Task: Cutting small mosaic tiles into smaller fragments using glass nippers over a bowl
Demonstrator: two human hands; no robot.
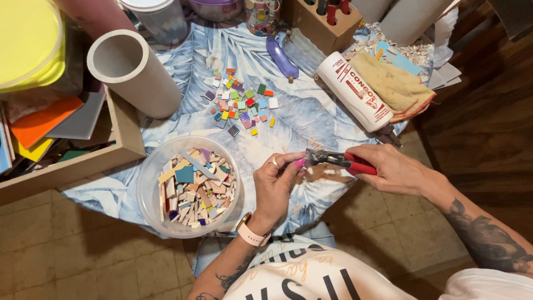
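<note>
Right, mid-nip by the look of it. Left hand (276,186) pinching something small at the fingertips, right up against the nose of the red-handled nippers (338,160) — too tiny to make out, probably a tile bit, can't say for sure. Right hand (391,169) wrapped around the handles, grip closed snug, cutting end looking near shut. Both held just above the leaf-print cloth (300,105) covering the surface.

Just left of that: clear plastic bowl (150,191) heaped with tile offcuts (194,189), mostly beige with some blue.

Further out: scatter of small coloured tile squares (239,103) mid-cloth, well apart from the bowl. White tube (355,91) lying tilted beside a folded tan rag (397,83). Grey pipe section (130,69) leaning at the wooden tray (119,150).

Next bit probably calls for a steady squeeze and a firm pinch so the cut piece doesn't fly.
</note>
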